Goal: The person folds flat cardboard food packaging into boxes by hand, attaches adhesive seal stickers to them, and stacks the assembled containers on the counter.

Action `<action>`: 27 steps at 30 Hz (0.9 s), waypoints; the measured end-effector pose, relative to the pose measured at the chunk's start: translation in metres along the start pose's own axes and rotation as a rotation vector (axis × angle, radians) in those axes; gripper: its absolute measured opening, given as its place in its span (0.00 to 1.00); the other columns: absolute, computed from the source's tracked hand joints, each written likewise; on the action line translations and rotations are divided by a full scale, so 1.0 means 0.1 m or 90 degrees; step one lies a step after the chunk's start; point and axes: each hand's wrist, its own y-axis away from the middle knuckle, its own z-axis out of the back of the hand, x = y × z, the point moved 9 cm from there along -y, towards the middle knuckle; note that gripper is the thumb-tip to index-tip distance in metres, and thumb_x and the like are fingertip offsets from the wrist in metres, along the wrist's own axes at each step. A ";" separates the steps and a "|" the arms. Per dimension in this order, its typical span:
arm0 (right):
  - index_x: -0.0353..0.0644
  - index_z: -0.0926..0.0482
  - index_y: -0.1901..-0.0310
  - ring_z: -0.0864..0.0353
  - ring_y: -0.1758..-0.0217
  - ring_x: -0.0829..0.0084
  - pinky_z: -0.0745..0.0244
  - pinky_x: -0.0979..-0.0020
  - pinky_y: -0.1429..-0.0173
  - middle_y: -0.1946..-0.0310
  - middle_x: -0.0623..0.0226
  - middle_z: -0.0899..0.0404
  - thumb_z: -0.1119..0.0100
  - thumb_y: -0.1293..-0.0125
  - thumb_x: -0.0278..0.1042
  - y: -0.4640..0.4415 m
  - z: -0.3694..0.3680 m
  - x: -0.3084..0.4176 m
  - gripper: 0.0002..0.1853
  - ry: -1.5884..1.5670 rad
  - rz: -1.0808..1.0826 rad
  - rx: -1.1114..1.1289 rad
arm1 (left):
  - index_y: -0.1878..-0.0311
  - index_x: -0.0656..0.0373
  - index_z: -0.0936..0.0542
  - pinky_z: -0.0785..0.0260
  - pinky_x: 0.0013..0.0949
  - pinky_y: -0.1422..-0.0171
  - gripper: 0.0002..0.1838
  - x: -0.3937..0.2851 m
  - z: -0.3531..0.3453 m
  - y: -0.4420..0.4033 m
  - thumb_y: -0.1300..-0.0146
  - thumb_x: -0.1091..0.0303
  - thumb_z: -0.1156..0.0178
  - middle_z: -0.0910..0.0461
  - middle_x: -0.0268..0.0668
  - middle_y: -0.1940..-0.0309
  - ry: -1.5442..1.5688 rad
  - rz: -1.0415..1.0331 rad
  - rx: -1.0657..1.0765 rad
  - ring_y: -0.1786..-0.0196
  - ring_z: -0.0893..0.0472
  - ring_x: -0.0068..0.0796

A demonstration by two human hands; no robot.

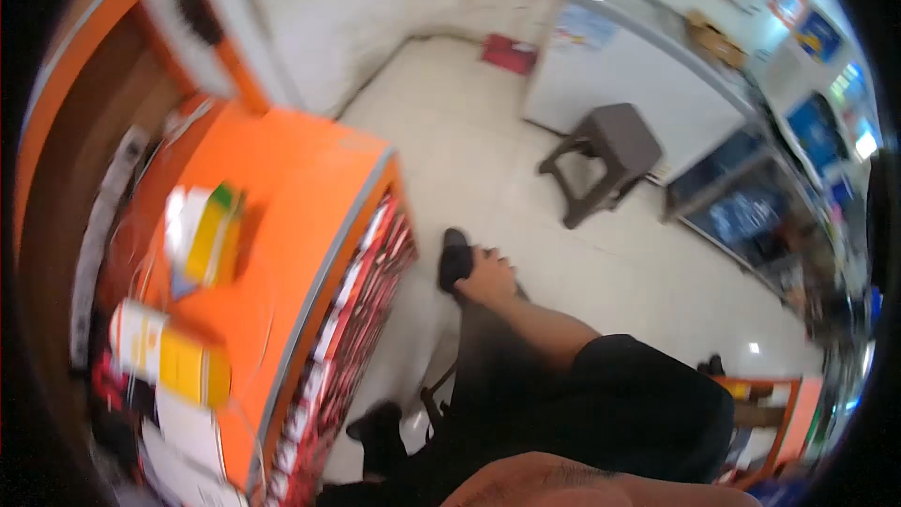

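Head view: right hand (490, 277) beside shoe (454, 255); yellow-white packages (218, 249) hide their contents.

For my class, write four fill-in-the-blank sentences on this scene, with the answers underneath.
1. The counter at the picture's left has a bright ____ top.
2. The number of white-and-yellow packages on that counter is ____.
3. The dark stool stands on the pale, shiny ____.
4. The person's lowered hand is beside a foot covered in the colour ____.

Missing words: orange; two; floor; black.
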 end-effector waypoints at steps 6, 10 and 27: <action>0.45 0.40 0.23 0.30 0.29 0.41 0.31 0.43 0.28 0.29 0.42 0.35 0.29 0.48 0.57 0.11 -0.07 0.06 0.53 -0.054 0.053 -0.004 | 0.41 0.57 0.16 0.30 0.59 0.33 0.32 1.49 0.64 1.02 0.28 0.39 0.51 0.18 0.50 0.39 -0.065 0.400 0.035 0.37 0.20 0.53; 0.44 0.47 0.20 0.33 0.27 0.38 0.32 0.38 0.29 0.27 0.40 0.39 0.28 0.45 0.56 0.20 -0.14 0.07 0.56 -0.055 0.100 0.010 | 0.39 0.56 0.17 0.33 0.56 0.29 0.23 1.57 0.89 1.35 0.31 0.53 0.41 0.22 0.48 0.34 0.279 0.326 -0.217 0.30 0.26 0.57; 0.47 0.47 0.20 0.31 0.29 0.40 0.31 0.41 0.30 0.27 0.41 0.39 0.30 0.41 0.58 0.25 -0.16 0.07 0.53 -0.062 0.144 -0.008 | 0.46 0.65 0.18 0.25 0.46 0.43 0.14 -1.88 4.36 1.07 0.33 0.72 0.37 0.15 0.49 0.54 0.414 -0.559 -0.470 0.48 0.16 0.50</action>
